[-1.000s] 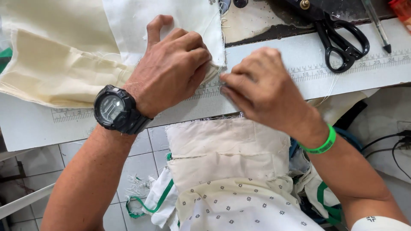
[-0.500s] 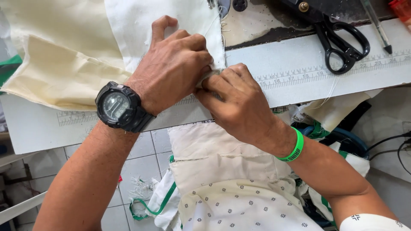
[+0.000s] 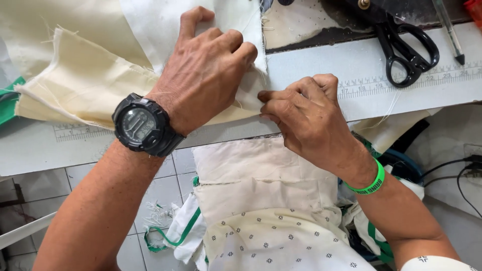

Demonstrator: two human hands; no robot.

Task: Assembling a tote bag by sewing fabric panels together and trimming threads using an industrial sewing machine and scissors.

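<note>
My left hand (image 3: pixel 206 70), with a black digital watch (image 3: pixel 143 125) on the wrist, lies curled on top of cream and white fabric pieces (image 3: pixel 90 75) on a white sewing table (image 3: pixel 401 95). Its fingertips press down the fabric's right edge. My right hand (image 3: pixel 306 118), with a green wristband (image 3: pixel 369 183), pinches that same fabric edge just right of the left fingertips. Which layer it grips is hidden by the fingers.
Black scissors (image 3: pixel 406 45) lie at the table's far right, a pen (image 3: pixel 449 30) beside them. A ruler scale (image 3: pixel 401 80) is printed along the table front. Below the edge lie cream fabric on my lap (image 3: pixel 261 180), green-trimmed scraps (image 3: pixel 175 231) on a tiled floor, and cables (image 3: pixel 452 175).
My right hand has slid left and curled tighter against the fabric edge beside the left fingertips. The left hand has stayed pressed on the cloth.
</note>
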